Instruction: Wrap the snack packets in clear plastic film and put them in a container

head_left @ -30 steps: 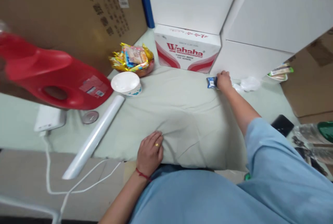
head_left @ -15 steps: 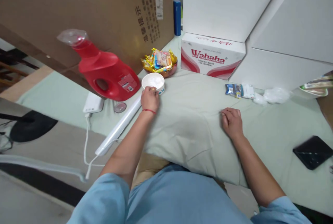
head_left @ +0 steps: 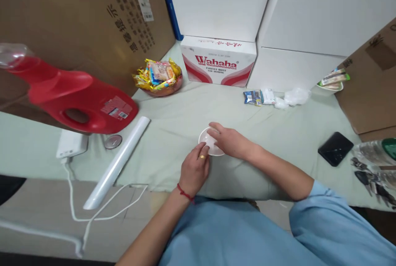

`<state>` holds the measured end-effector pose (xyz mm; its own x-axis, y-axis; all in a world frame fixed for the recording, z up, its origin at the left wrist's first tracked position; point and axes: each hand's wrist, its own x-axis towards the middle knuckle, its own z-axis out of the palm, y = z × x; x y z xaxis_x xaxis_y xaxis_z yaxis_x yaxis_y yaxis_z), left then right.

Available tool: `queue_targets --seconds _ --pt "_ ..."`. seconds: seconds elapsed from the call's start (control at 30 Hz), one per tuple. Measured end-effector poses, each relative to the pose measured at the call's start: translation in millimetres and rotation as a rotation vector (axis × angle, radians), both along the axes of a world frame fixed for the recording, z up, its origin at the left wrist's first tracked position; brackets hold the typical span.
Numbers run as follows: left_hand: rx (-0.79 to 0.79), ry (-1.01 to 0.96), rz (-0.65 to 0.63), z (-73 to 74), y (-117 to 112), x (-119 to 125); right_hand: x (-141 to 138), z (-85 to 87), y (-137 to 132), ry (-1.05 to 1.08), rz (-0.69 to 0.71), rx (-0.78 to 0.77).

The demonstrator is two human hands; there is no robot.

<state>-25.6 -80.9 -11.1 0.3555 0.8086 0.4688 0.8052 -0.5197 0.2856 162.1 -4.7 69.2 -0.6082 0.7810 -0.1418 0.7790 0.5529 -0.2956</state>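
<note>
A white bowl (head_left: 203, 135) sits on the cloth in front of me, its inside pale and largely covered by my hands. At its near left edge, my left hand (head_left: 195, 168) grips the rim, fingers bent over it; a gold ring and a red cord bracelet show. My right hand (head_left: 232, 140) reaches over the bowl from the right with fingers stretched and slightly apart across the rim and opening. Nothing shows in those fingers.
At the left stand a red jug (head_left: 83, 105), a white tube-like bar (head_left: 119, 161) and a white power box (head_left: 71, 144) with a cable. Behind are a snack bowl (head_left: 167, 90) and a Wahaha carton (head_left: 218, 64). Small packets (head_left: 259, 97), a black device (head_left: 335, 149) and keys (head_left: 373, 183) lie right.
The bowl has come from beside the snack bowl to the table's middle, with my left hand on it. My right hand has moved left to the bowl. The view has shifted right.
</note>
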Motion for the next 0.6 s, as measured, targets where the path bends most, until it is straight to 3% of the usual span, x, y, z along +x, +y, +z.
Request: queue_targets --seconds 0.1,0.23,0.43,0.6 --pt "0.007 -0.058 -0.029 -2.3 -1 -5 -11 9.0 12 -0.191 -0.035 -0.065" --pt "0.027 -0.096 -0.054 -4.8 -3 -8 -29 18.4 14 -0.278 -0.036 -0.083" --pt "0.033 -0.049 -0.111 -12.9 -1 -13 -42 16.3 12 -0.375 -0.07 -0.091" --pt "0.071 -0.081 -0.107 -11.4 -5 -9 -41 10.7 15 -0.383 -0.125 -0.081"
